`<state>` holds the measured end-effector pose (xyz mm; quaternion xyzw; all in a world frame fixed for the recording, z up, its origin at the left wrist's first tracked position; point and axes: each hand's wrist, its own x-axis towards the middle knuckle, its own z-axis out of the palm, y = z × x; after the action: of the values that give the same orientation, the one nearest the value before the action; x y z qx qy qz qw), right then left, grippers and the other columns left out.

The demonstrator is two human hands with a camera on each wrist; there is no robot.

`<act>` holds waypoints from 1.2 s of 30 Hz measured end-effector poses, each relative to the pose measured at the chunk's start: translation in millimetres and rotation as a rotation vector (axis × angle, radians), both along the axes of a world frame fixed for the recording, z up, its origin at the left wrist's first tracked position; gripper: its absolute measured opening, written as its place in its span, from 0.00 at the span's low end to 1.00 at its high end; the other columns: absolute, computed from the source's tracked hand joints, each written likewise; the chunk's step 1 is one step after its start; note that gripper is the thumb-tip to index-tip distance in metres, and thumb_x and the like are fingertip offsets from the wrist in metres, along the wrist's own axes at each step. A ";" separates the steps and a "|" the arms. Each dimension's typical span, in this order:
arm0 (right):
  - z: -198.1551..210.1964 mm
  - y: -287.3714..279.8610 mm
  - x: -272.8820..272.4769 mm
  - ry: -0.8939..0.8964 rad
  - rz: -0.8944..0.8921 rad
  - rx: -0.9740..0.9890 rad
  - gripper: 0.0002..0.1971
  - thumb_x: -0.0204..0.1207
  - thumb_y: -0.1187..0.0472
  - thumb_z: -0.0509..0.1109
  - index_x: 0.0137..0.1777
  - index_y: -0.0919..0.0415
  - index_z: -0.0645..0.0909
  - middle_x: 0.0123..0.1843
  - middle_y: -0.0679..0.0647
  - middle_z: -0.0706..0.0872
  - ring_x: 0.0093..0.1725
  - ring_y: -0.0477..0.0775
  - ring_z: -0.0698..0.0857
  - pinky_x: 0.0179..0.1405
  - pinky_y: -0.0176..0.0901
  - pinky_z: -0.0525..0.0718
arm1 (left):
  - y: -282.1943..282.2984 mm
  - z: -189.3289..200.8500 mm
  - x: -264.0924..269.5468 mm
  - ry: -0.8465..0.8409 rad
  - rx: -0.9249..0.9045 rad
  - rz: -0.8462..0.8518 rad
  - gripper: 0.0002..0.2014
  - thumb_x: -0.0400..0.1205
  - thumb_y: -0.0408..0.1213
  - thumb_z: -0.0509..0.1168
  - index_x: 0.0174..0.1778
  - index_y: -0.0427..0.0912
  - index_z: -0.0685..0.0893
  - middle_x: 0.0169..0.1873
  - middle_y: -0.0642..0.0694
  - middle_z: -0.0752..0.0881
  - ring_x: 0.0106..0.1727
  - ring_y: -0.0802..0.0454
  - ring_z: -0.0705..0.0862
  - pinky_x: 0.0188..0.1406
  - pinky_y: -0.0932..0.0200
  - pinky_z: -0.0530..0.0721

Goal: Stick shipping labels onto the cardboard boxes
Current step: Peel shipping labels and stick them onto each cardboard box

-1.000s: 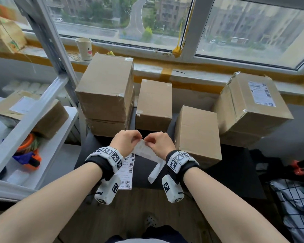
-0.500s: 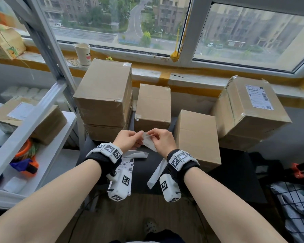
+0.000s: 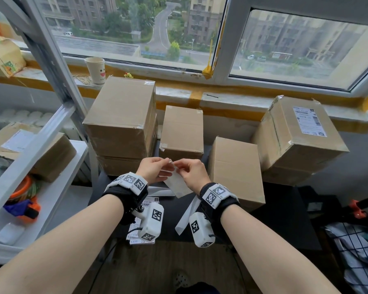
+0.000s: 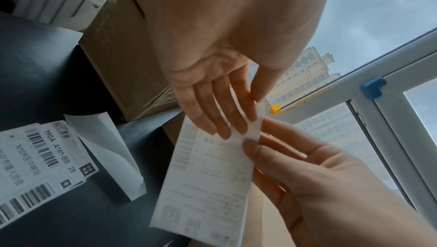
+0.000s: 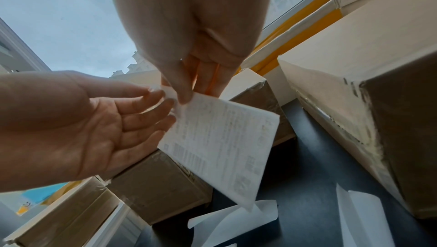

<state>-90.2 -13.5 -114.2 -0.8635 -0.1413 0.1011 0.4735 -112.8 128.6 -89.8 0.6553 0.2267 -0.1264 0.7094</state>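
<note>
Where hands (image 3: 155,169) met lower before, label (image 3: 176,183) now raised.

Brown cardboard boxes (image 3: 182,129) on the dark tabletop (image 3: 285,211) and beside its right edge: seven, possibly, since the stacks hide their lower boxes; an eighth sits on the white shelf (image 3: 57,187) at left. White printed shipping labels (image 3: 177,184): one held, one stuck on the right box, more by the tabletop's front edge. Peeled white backing strips (image 3: 184,217): two. One white paper cup (image 3: 95,70).
</note>
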 end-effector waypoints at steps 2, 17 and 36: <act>1.0 0.9 -1.0 0.027 0.014 0.055 0.14 0.77 0.71 0.66 0.58 0.59 0.86 0.54 0.56 0.90 0.53 0.49 0.86 0.56 0.37 0.83 | -0.7 -0.4 0.4 -0.005 0.012 -0.005 0.10 0.84 0.36 0.61 0.42 0.35 0.82 0.38 0.42 0.86 0.37 0.50 0.85 0.39 0.61 0.81; -13.2 5.2 -0.6 0.238 -0.224 0.245 0.05 0.77 0.59 0.71 0.41 0.58 0.86 0.41 0.58 0.87 0.43 0.56 0.84 0.54 0.62 0.87 | 13.3 -17.9 -12.0 -0.070 0.205 -0.159 0.07 0.82 0.33 0.64 0.42 0.35 0.85 0.36 0.41 0.90 0.33 0.56 0.89 0.38 0.65 0.86; -30.9 -26.3 34.9 0.029 -0.613 0.050 0.07 0.77 0.54 0.68 0.42 0.56 0.84 0.42 0.58 0.90 0.45 0.63 0.88 0.46 0.64 0.87 | 50.5 -117.2 -36.7 0.261 0.267 0.050 0.07 0.80 0.24 0.63 0.37 0.30 0.83 0.21 0.45 0.87 0.18 0.60 0.85 0.20 0.72 0.82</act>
<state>-55.3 -39.8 -145.1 -0.8524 0.1299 -0.0375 0.5052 -149.5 179.1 -207.0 0.7158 0.3477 -0.1616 0.5836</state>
